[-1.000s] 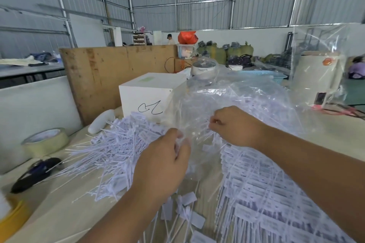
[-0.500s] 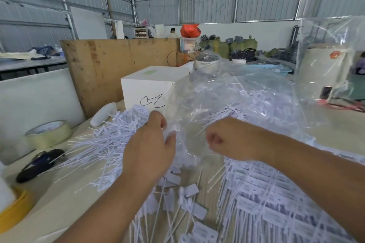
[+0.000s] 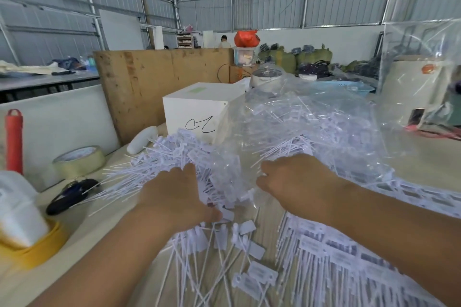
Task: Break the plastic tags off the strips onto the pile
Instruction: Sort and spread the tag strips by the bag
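Plastic tags [image 3: 174,157] lie under the flat, spread left hand [image 3: 174,197] (right hand [image 3: 296,182] curled, its grasp unclear).

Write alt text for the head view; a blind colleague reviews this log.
Both hands, left hand and right hand, reach into a clear plastic bag over a pile of white plastic tags on a table; a tape roll lies left.
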`<state>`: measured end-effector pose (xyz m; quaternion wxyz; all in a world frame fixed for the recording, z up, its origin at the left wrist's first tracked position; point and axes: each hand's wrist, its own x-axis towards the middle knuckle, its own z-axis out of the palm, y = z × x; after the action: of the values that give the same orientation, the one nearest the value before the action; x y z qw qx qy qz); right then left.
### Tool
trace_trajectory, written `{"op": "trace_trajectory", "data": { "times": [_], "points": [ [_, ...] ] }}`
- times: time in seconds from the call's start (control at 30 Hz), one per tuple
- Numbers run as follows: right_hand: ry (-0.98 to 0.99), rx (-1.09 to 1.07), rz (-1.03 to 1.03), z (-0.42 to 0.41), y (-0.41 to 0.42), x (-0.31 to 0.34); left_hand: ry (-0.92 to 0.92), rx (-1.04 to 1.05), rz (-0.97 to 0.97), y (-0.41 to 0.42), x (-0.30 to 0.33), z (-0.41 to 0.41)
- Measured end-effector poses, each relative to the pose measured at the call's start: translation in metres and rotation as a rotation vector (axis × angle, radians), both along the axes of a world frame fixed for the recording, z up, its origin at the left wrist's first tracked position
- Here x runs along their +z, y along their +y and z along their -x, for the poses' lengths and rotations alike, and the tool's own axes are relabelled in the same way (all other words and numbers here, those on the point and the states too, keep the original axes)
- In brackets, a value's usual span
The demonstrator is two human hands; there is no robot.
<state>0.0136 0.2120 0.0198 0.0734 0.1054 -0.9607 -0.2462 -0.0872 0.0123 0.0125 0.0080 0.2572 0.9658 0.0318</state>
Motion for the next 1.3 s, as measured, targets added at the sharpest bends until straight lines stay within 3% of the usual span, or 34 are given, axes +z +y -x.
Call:
{"op": "trace_trajectory", "data": {
  "times": [0.13, 0.33, 0.53, 0.63, 0.7, 0.83, 1.07, 1.2, 1.3],
  "points": [
    [-0.031, -0.109, 0.142, 0.000, -0.001, 0.002, 0.099, -0.093, 0.044, 0.011, -0.014, -0.040],
    [-0.138, -0.272, 0.422, -0.005, -0.007, -0.002, 0.002, -0.153, 0.189, 0.025, -0.036, -0.054],
    [-0.124, -0.240, 0.571, -0.025, -0.034, 0.003, -0.055, -0.238, -0.012, 0.029, -0.031, -0.047],
    [-0.228, -0.323, 0.700, -0.034, -0.045, 0.001, 0.086, -0.261, -0.106, 0.015, -0.021, -0.049],
    [-0.309, -0.392, 0.768, -0.040, -0.051, 0.001, 0.157, -0.195, -0.010, 0.003, -0.017, -0.052],
    [-0.388, -0.531, 0.787, -0.041, -0.064, -0.004, -0.029, -0.063, 0.178, -0.006, -0.025, -0.060],
    [-0.397, -0.734, 1.138, -0.016, -0.080, -0.006, -0.180, -0.126, -0.116, 0.009, -0.040, -0.068],
    [-0.401, -0.839, 1.425, -0.005, -0.083, -0.016, -0.264, -0.130, -0.440, 0.013, -0.042, -0.064],
    [-0.300, -0.852, 1.486, 0.005, -0.083, -0.025, -0.397, -0.163, -0.596, 0.013, -0.039, -0.058]
  ]
}}
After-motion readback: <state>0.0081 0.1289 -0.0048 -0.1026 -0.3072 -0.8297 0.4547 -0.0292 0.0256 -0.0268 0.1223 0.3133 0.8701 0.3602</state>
